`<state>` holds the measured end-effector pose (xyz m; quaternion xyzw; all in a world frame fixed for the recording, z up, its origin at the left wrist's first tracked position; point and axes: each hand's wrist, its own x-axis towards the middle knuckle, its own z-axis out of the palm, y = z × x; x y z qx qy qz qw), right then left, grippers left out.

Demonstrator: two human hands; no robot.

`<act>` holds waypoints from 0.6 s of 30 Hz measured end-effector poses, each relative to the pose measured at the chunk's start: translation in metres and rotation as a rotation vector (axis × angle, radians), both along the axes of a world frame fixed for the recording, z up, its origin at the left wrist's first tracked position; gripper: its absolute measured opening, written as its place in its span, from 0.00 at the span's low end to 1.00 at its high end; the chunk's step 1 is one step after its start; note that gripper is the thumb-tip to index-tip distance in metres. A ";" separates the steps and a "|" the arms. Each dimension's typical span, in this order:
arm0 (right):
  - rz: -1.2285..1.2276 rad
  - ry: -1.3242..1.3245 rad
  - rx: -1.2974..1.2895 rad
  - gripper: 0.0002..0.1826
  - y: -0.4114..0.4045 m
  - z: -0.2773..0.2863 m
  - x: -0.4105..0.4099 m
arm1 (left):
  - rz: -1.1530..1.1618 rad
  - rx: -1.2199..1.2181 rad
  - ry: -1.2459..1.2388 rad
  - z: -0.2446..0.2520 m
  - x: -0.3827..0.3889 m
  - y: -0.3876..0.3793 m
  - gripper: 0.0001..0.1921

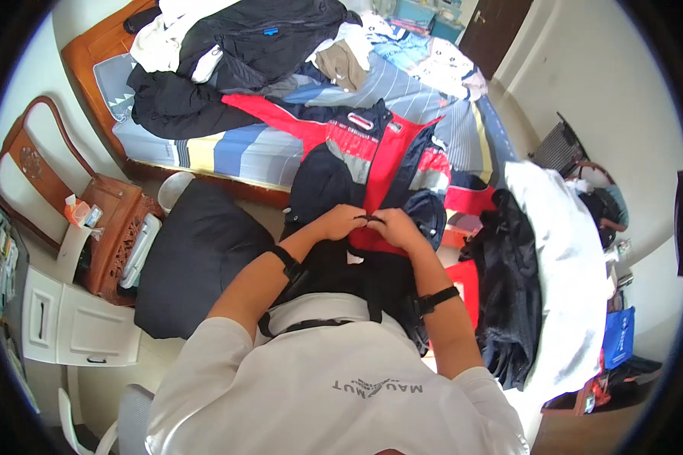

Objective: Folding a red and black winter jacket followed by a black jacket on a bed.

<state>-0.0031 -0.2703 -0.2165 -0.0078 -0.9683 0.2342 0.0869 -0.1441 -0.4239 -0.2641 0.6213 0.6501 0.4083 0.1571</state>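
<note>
A red, navy and grey jacket (395,151) lies spread over the edge of the bed, its front unfastened and its lower part hanging toward me. At its bottom front edges my left hand (344,222) and my right hand (393,224) meet, almost touching. Both have their fingers closed on the dark hem, where the two front edges come together. The small fastener between the fingertips is mostly hidden. One red sleeve reaches left onto a black garment (188,108); the other sleeve lies to the right.
More clothes, among them a black jacket (262,40), are heaped on the striped bed (233,151). A dark cushion-like bundle (199,256) is at my left, near a wooden chair (114,199). White bedding (569,284) and black clothing (509,290) are piled at my right.
</note>
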 end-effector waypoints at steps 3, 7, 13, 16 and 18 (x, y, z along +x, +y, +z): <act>0.095 -0.021 -0.003 0.13 0.012 -0.011 0.000 | 0.088 0.035 0.259 0.007 0.012 -0.006 0.11; 0.083 -0.203 -0.605 0.11 0.008 0.022 0.003 | 0.114 0.090 0.225 0.019 0.023 -0.020 0.11; 0.143 -0.281 -0.347 0.08 0.011 0.048 -0.021 | 0.165 0.205 0.243 0.026 0.024 -0.025 0.09; 0.108 -0.354 -0.328 0.07 0.007 0.065 -0.025 | 0.230 0.335 0.286 0.026 0.027 -0.025 0.07; 0.091 -0.441 -0.283 0.08 0.006 0.077 -0.026 | 0.242 0.384 0.301 0.030 0.028 -0.023 0.07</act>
